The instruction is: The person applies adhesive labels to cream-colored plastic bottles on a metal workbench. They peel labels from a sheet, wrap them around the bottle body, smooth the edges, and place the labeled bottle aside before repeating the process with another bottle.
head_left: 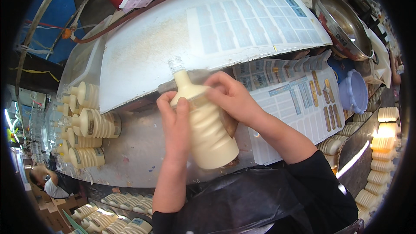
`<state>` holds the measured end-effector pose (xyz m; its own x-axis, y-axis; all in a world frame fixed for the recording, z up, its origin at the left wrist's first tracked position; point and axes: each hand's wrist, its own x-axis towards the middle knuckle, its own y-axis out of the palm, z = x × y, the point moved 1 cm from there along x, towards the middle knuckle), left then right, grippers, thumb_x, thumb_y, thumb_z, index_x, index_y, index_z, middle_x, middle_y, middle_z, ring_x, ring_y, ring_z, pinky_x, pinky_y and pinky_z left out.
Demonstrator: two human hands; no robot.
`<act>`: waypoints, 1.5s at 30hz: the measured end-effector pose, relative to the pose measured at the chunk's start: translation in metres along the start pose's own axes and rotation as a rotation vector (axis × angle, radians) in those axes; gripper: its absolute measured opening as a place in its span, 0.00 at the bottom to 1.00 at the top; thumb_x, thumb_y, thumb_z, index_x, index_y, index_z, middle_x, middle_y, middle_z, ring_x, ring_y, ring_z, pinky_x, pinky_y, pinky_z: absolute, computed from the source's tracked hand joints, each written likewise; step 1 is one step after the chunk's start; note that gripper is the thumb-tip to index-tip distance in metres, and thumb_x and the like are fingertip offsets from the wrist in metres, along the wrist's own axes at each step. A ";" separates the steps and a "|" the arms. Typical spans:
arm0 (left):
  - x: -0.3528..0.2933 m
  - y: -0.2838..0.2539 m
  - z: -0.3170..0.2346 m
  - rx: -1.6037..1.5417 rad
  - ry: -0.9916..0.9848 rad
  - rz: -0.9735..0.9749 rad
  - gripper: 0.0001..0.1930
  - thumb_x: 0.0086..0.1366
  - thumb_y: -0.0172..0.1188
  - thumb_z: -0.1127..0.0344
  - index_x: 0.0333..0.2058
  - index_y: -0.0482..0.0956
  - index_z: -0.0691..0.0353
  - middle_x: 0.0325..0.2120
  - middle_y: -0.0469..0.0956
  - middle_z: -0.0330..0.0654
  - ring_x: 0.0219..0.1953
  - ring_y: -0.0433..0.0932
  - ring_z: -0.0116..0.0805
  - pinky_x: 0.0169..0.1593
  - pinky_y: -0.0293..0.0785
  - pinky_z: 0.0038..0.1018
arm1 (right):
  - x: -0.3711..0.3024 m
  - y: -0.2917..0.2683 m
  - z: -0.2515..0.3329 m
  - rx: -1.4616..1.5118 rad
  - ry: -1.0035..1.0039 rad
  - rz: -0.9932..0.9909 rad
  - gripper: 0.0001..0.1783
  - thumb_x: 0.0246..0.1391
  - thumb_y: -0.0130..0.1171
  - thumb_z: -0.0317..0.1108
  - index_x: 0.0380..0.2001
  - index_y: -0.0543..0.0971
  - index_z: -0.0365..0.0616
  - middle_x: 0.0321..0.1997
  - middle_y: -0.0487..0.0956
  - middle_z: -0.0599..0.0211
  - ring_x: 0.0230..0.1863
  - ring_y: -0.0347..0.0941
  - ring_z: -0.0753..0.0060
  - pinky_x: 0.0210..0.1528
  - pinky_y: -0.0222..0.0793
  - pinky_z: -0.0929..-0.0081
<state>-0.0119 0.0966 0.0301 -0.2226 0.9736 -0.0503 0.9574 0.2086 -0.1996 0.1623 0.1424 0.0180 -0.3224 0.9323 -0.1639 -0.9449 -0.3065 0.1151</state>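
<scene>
A cream ribbed bottle [210,136] with a clear threaded neck leans in front of me, its neck pointing away and slightly left. My left hand [175,119] grips its shoulder from the left, thumb and fingers closed on it. On the shoulder's other side, my right hand [229,95] has its fingers curled and pressed against the bottle. Between the hands a thin label-like band crosses the shoulder, partly covered by fingers. Right of the bottle lie label sheets [281,117] with several gold and blue strips.
Several similar labelled bottles [93,123] lie grouped at the left. A white board [151,39] with a pale label sheet slopes up ahead. A purple bucket [353,91] and a large metal pan [342,17] stand at the right. More bottles [385,143] line the right side. Another person [54,182] is at lower left.
</scene>
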 end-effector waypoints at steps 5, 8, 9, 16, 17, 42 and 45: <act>0.001 0.000 0.001 -0.025 0.007 -0.011 0.19 0.76 0.49 0.55 0.55 0.64 0.64 0.47 0.73 0.50 0.49 0.73 0.37 0.56 0.69 0.34 | 0.004 -0.007 -0.001 0.005 -0.002 0.018 0.12 0.68 0.56 0.35 0.49 0.78 0.42 0.39 0.79 0.70 0.41 0.72 0.84 0.45 0.70 0.82; -0.001 -0.001 0.001 -0.097 -0.008 -0.013 0.19 0.76 0.49 0.56 0.56 0.64 0.64 0.48 0.73 0.51 0.49 0.73 0.37 0.55 0.70 0.34 | 0.000 -0.027 0.020 0.211 0.028 -0.025 0.13 0.67 0.55 0.33 0.50 0.78 0.40 0.42 0.80 0.69 0.42 0.74 0.82 0.47 0.71 0.80; -0.002 -0.001 0.001 -0.126 -0.018 -0.009 0.19 0.76 0.49 0.57 0.56 0.64 0.65 0.48 0.74 0.51 0.49 0.73 0.37 0.55 0.70 0.34 | 0.001 -0.027 0.028 0.322 -0.002 -0.061 0.15 0.65 0.55 0.31 0.52 0.78 0.38 0.44 0.81 0.68 0.44 0.76 0.80 0.49 0.72 0.79; -0.001 0.000 0.000 0.001 0.032 0.009 0.20 0.75 0.50 0.57 0.56 0.64 0.65 0.49 0.74 0.51 0.49 0.74 0.36 0.55 0.71 0.35 | -0.022 0.025 0.053 -0.539 -0.539 -0.286 0.18 0.57 0.64 0.29 0.51 0.78 0.38 0.46 0.83 0.54 0.46 0.82 0.62 0.48 0.77 0.68; -0.001 -0.002 0.001 -0.015 0.015 0.016 0.20 0.75 0.50 0.57 0.56 0.64 0.65 0.49 0.74 0.51 0.49 0.74 0.36 0.55 0.71 0.34 | -0.021 0.024 0.046 -0.552 -0.504 -0.336 0.19 0.57 0.63 0.29 0.51 0.78 0.38 0.46 0.83 0.54 0.46 0.82 0.63 0.49 0.77 0.68; -0.005 -0.014 0.017 -0.381 -0.052 0.118 0.24 0.79 0.44 0.48 0.59 0.68 0.63 0.52 0.75 0.44 0.52 0.74 0.29 0.57 0.72 0.28 | -0.012 0.018 0.037 -0.549 0.007 -0.117 0.30 0.53 0.68 0.53 0.50 0.78 0.40 0.35 0.83 0.53 0.37 0.81 0.59 0.43 0.75 0.64; 0.000 -0.015 0.022 -0.420 -0.054 0.116 0.17 0.78 0.50 0.56 0.54 0.70 0.63 0.49 0.76 0.43 0.49 0.74 0.26 0.53 0.72 0.25 | -0.011 0.020 0.035 -0.500 0.038 -0.137 0.30 0.52 0.69 0.52 0.49 0.78 0.40 0.32 0.81 0.57 0.35 0.79 0.65 0.40 0.74 0.67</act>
<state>-0.0306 0.0911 0.0118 -0.1074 0.9890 -0.1018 0.9658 0.1282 0.2256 0.1491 0.1328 0.0568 -0.1864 0.9656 -0.1811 -0.8875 -0.2446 -0.3906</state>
